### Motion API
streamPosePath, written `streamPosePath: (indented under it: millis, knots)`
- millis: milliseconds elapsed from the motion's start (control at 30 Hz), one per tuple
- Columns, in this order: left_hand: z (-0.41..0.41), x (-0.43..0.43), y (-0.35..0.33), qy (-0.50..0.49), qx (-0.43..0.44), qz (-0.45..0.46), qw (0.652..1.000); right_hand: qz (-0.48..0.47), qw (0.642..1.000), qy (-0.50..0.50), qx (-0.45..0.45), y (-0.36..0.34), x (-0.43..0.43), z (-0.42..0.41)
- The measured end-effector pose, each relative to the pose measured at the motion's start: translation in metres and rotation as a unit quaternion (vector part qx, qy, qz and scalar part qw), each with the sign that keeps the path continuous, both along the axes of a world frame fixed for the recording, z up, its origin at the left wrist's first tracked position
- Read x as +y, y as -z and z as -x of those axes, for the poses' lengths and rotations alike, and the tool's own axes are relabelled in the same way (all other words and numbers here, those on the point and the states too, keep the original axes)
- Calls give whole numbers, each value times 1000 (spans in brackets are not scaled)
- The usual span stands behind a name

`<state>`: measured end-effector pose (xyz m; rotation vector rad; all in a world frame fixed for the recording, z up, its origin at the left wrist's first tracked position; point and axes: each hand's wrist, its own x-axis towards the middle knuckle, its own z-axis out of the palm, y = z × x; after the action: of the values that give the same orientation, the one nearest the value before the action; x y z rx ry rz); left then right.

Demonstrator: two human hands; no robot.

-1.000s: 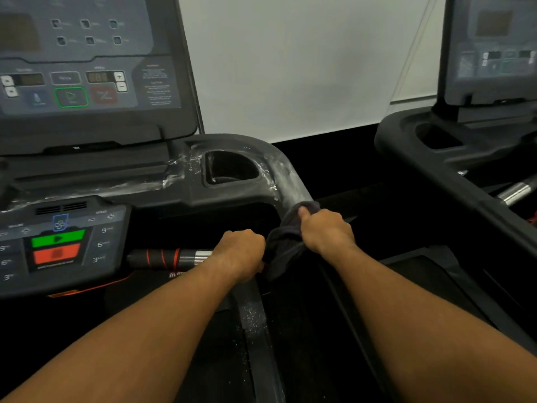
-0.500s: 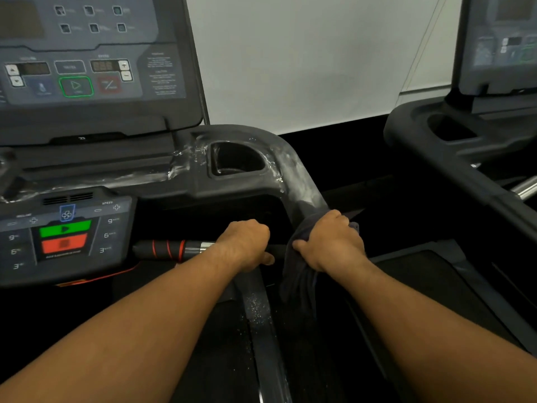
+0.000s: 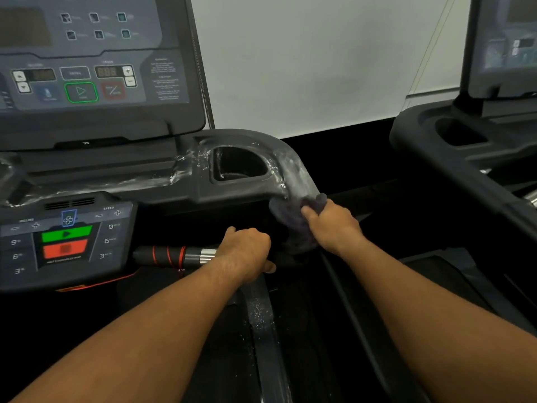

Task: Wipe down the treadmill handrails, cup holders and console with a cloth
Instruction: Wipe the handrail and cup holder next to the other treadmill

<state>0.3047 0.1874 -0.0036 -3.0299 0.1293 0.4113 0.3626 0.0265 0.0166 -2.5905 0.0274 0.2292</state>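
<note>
Seen on my remote feed, the person's right hand (image 3: 334, 225) grips a dark cloth (image 3: 293, 225) that is bunched around the treadmill's right handrail (image 3: 296, 175). The cloth sits just below the bend where the rail curves down from the cup holder (image 3: 263, 173). Fingers and thumb curl round the cloth, pressing it to the rail. Whitish streaks coat the rail above the cloth, ring the cup holder's rim and run left along the ledge under the console (image 3: 87, 68). The left hand (image 3: 247, 251) is closed round the front grip bar (image 3: 174, 255), knuckles up, just right of the bar's chrome band and red rings. At left I see the lower control panel (image 3: 64, 239), with a green button above a red one and speed numbers on either side. Pale specks dot the dark side rail (image 3: 258, 315) below the left hand. A second treadmill (image 3: 465, 146) stands to the right, well apart, in front of a white wall (image 3: 319, 68).
</note>
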Motion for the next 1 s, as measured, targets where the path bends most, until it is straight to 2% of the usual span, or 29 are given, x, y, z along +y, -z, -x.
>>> streamPosePath:
  millis: [100,167,233,367,433,700,833,900,1000]
  knots:
    - [1,0,2,7,-6,-3,1000,121,988,-92,14,4,-11,36]
    - [1,1,4,16,-20,-14,1000,157,983,-91,18,5,-11,45]
    - [1,1,6,26,-31,-26,999,169,984,-48,32,5,-1,37]
    - [0,4,6,37,-34,-21,998,106,992,63,36,3,22,3]
    - [-1,5,7,32,-27,-9,999,84,994,71,29,1,28,-12]
    - [-3,7,6,39,-1,8,999,27,998,62,-16,4,35,-39]
    - [-8,17,0,65,12,28,997,48,997,-49,26,5,6,-20]
    - [-20,26,-14,73,-19,24,997,57,995,-61,49,6,-9,-7]
    - [-46,43,-37,54,-120,16,991,88,993,-31,75,6,-10,-1]
